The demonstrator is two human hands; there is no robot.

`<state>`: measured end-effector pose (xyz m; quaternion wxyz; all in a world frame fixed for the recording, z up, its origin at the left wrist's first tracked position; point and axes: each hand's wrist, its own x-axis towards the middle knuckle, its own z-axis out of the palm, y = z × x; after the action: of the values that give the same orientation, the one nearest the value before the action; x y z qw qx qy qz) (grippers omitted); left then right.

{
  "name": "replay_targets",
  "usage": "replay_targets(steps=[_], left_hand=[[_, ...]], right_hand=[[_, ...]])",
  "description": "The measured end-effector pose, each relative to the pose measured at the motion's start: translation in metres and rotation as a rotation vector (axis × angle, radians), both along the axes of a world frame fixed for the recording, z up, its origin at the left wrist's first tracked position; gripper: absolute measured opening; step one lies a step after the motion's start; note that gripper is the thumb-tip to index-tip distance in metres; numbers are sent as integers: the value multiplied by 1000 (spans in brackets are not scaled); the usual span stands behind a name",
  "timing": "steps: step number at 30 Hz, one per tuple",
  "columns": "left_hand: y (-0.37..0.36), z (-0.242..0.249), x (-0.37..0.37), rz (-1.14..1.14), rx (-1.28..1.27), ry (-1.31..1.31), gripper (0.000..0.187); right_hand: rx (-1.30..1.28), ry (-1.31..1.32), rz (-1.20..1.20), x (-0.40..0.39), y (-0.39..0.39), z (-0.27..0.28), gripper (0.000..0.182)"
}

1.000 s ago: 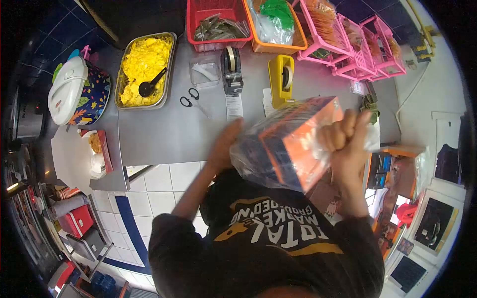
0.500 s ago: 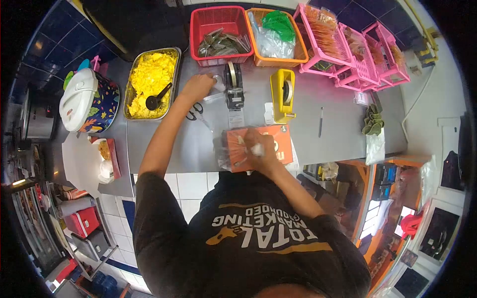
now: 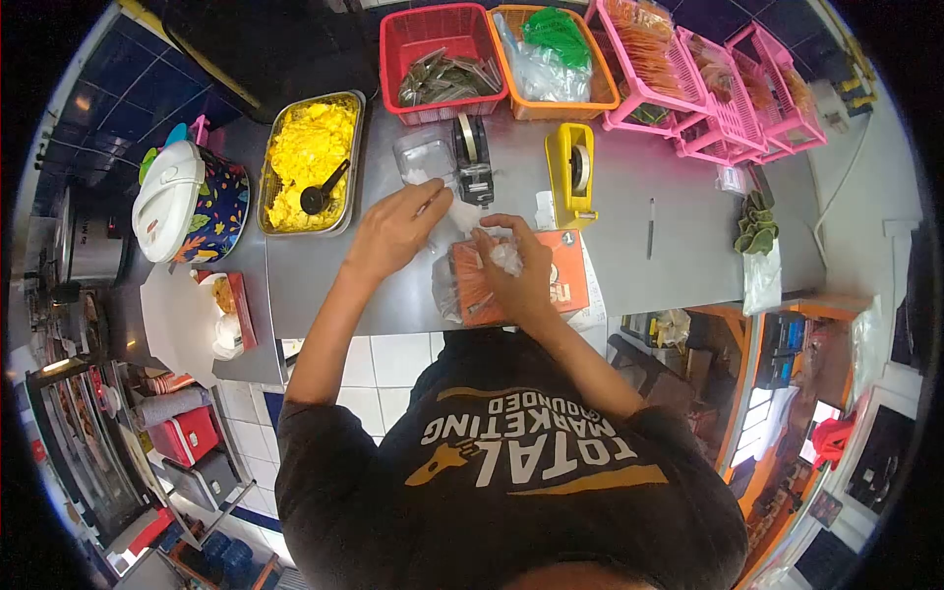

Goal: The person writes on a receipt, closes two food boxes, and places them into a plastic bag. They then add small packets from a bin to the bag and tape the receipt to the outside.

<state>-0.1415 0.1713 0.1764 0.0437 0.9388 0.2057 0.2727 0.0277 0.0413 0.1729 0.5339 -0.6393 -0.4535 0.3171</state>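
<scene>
Thumb and fingers of my left hand [image 3: 393, 234] are closed on a small whitish, see-through piece [image 3: 462, 212] beside the black tape dispenser [image 3: 474, 162]. Just to its right, my right hand [image 3: 523, 280] has its fingers curled round crumpled clear plastic [image 3: 506, 258], above an orange box [image 3: 567, 280]. More clear plastic lies at the box's left side. A clear tray [image 3: 423, 157] stands behind my left hand, left of the black dispenser. The yellow tape dispenser [image 3: 568, 182] is behind the box.
A tray of yellow food [image 3: 305, 147] with a black scoop stands left. Along the back are a red basket [image 3: 393, 59], an orange basket [image 3: 605, 98] and pink racks [image 3: 703, 113]. A pen [image 3: 650, 228] lies right; a patterned pot [image 3: 221, 206] is far left.
My left hand has moved from the clear tray toward my right hand, with the whitish piece between its fingers. My right hand has risen slightly on the box. The scissors are now hidden.
</scene>
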Motion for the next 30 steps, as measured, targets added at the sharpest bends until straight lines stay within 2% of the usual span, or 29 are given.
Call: replay_targets(steps=[7, 10, 13, 20, 28, 30], left_hand=[[-1, 1, -1, -33, 59, 16, 38], [1, 0, -1, -54, 65, 23, 37], [2, -1, -2, -68, 77, 22, 36], [16, -3, -2, -90, 95, 25, 38], [86, -60, 6, 30, -2, 44, 46], [86, -61, 8, 86, -56, 97, 41]], right_hand=[[14, -58, -37, -2, -1, -4, 15], [-34, 3, -20, -1, -2, -2, 13], [41, -18, -28, -1, -4, 5, 15], [36, -20, -41, 1, -1, -7, 17], [51, -29, -120, -1, -2, -6, 17], [-18, 15, -104, -2, -4, -3, 16]])
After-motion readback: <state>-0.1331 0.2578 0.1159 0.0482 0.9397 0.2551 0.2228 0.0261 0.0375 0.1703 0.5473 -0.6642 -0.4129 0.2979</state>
